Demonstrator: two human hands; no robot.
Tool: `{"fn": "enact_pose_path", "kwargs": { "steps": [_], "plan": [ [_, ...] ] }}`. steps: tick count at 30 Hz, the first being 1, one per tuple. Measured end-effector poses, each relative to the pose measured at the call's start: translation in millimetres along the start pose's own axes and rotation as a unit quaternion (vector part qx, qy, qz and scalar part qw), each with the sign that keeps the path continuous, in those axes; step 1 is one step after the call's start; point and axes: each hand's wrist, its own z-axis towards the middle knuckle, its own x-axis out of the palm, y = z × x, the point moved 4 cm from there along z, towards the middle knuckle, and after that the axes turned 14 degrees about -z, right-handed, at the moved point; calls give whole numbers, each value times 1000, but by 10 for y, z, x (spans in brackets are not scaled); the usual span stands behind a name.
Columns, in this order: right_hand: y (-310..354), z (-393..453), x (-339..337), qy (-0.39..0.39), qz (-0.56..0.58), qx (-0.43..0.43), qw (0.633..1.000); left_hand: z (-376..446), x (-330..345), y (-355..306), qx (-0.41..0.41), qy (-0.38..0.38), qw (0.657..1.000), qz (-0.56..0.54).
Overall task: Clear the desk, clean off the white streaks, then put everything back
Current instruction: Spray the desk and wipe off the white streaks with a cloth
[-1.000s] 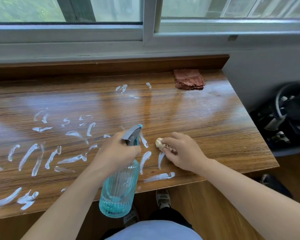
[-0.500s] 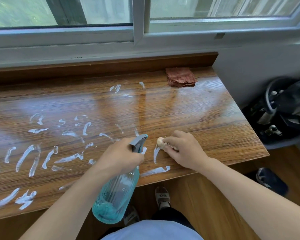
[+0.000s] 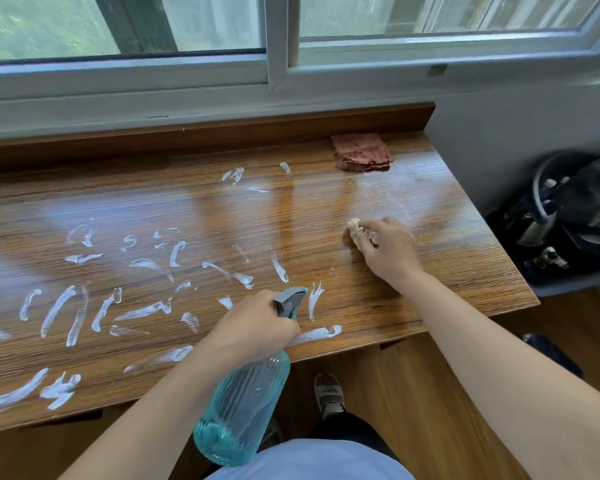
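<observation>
The wooden desk (image 3: 413, 299) carries several white streaks (image 3: 63, 315) over its left and middle parts. My left hand (image 3: 257, 327) grips the neck of a teal spray bottle (image 3: 243, 407), whose grey nozzle (image 3: 290, 301) points over the desk's front edge. My right hand (image 3: 390, 251) pinches a small cream-coloured wad (image 3: 355, 228) and presses it on the desk's right part, where the wood shows no streaks. A folded reddish-brown cloth (image 3: 361, 152) lies at the back right corner.
A window with a white frame (image 3: 278, 77) runs behind the desk's raised back ledge. Dark bags and gear (image 3: 568, 216) sit on the floor to the right of the desk. My feet (image 3: 328, 393) stand on the wooden floor under the front edge.
My right hand has slid the wad away from the front edge, up and to the right. The streaks near where it rubbed look thinner. The left hand still holds the bottle.
</observation>
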Motion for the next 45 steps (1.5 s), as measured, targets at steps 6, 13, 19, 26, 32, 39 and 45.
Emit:
{"fn": "enact_pose_path", "kwargs": {
  "steps": [6,13,19,26,32,39,45],
  "plan": [
    [172,52,135,25,-22,-31,999,-63,-149,-3,26,-55,997,-39],
    [726,-866,134,76,17,-315,946,-82,-404,41,31,-122,987,-103],
    [331,-14,78,10,-14,-109,994,-62,-450,93,36,-117,986,-114],
    [747,-818,80,74,12,-300,951,-69,-455,130,42,-121,983,-132],
    [410,-299,57,14,-16,-140,990,-120,-491,144,48,-114,983,-137],
    [785,-885,85,78,-12,-292,953,-100,-507,148,37,-117,984,-127],
    [331,-195,62,8,0,-70,997,-60,-470,117,37,-109,989,-98]
  ]
}}
